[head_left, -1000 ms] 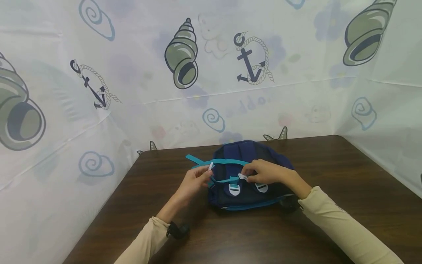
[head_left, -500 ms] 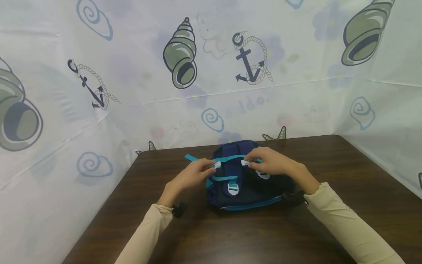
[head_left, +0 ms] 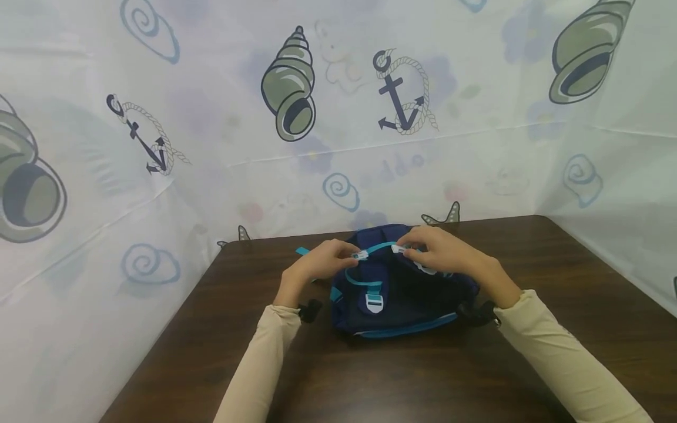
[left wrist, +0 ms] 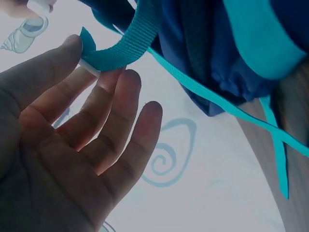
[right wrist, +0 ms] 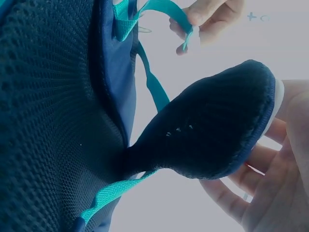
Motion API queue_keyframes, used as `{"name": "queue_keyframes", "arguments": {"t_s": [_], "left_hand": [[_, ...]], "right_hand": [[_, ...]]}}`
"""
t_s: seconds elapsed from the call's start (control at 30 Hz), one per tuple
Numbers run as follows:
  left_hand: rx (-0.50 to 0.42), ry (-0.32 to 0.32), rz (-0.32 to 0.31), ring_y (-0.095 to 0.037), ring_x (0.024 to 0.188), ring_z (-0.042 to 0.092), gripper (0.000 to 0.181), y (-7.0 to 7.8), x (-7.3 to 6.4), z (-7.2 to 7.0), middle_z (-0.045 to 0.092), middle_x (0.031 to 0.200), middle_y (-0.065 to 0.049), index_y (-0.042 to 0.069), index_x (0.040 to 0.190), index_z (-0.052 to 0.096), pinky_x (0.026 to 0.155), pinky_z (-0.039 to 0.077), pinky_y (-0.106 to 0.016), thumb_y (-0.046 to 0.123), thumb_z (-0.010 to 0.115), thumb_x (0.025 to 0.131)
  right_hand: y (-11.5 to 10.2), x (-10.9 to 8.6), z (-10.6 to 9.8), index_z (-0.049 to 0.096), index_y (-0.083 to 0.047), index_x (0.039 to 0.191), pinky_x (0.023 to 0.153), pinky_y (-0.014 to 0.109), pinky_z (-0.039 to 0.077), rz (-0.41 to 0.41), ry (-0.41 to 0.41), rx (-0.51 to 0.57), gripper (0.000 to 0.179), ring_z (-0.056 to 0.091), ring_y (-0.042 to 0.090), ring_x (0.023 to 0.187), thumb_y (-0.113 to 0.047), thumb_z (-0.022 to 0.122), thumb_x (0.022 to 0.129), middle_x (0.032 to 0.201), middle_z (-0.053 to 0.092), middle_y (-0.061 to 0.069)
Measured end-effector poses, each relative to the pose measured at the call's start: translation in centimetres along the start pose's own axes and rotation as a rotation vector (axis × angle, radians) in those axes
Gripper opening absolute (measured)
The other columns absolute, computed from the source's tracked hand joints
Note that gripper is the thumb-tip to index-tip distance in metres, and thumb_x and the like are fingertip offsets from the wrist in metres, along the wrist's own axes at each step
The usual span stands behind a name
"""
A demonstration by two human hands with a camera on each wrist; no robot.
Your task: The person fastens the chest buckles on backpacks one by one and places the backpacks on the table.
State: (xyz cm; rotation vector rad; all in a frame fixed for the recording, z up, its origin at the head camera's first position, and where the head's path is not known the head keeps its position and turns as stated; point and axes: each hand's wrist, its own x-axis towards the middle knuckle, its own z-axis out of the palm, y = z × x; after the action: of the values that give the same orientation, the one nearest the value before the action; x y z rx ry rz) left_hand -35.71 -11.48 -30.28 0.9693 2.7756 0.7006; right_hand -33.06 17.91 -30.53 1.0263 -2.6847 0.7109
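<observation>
Probably, the backpack (head_left: 407,308) will handle as light and soft: its mesh and fabric look floppy, so expect it to sag or shift if you tug. The teal strap (left wrist: 130,46) looks limp and bendy, while the white left clip (head_left: 361,255) and right clip (head_left: 399,249) look like stiff, smooth plastic that could slide in dry fingers. Your surest hold is likely on their hard edges, near where the strap meets them; neither seems to need a hard squeeze.

As for position, the backpack lies on the tabletop (head_left: 370,382), just below and right of centre in the head view. Your left hand (head_left: 325,261) has its grip pinched on the left clip; the left wrist view shows the strap curling out of that pinch at upper left. Your right hand (head_left: 436,249) pinches the right clip, which sits to the right of its partner and apart from it; in the right wrist view a padded flap (right wrist: 207,121) hides those fingertips. The lower buckle (head_left: 374,303), below the left clip, is in neither grip.
</observation>
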Motion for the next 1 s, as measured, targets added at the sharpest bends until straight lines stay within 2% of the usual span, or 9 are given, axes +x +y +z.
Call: {"name": "queue_keyframes", "arguments": {"t_s": [0.27,0.5,0.73,1.0], "left_hand": [[0.04,0.004,0.008,-0.019,0.102,0.064,0.035,2.0,0.9,0.3,0.07,0.114,-0.005,0.01,0.135,0.062,0.091,0.054,-0.036,0.021,0.059,0.102],[0.048,0.018,0.042,-0.016,0.088,0.059,0.035,2.6,1.3,0.8,0.066,0.102,-0.003,0.012,0.135,0.063,0.08,0.053,-0.031,0.022,0.06,0.101],[0.039,0.038,0.032,-0.014,0.09,0.061,0.035,2.7,0.8,0.8,0.067,0.103,-0.001,0.014,0.134,0.063,0.081,0.054,-0.031,0.024,0.062,0.1],[0.027,0.04,0.066,-0.015,0.086,0.058,0.036,3.0,1.4,1.4,0.065,0.099,-0.002,0.013,0.135,0.062,0.076,0.052,-0.027,0.025,0.06,0.101]], "right_hand": [[-0.3,-0.2,-0.2,0.068,-0.009,0.123,0.087,0.042,0.053,0.007,0.041,-0.006,0.027,0.06,0.021,0.1,-0.018,0.062,0.099,0.113,0.067,0.005],[-0.6,-0.2,-0.5,0.069,-0.009,0.123,0.088,0.045,0.053,-0.024,0.053,-0.052,0.027,0.059,0.025,0.1,-0.018,0.062,0.099,0.116,0.068,0.006],[-1.0,0.4,-0.5,0.07,-0.01,0.122,0.092,0.046,0.053,-0.064,0.057,-0.085,0.026,0.06,0.025,0.104,-0.018,0.064,0.098,0.116,0.068,0.006],[-1.0,0.1,-0.1,0.07,-0.009,0.12,0.089,0.045,0.054,-0.068,0.064,-0.094,0.025,0.06,0.026,0.1,-0.016,0.066,0.096,0.112,0.068,0.006]]}}
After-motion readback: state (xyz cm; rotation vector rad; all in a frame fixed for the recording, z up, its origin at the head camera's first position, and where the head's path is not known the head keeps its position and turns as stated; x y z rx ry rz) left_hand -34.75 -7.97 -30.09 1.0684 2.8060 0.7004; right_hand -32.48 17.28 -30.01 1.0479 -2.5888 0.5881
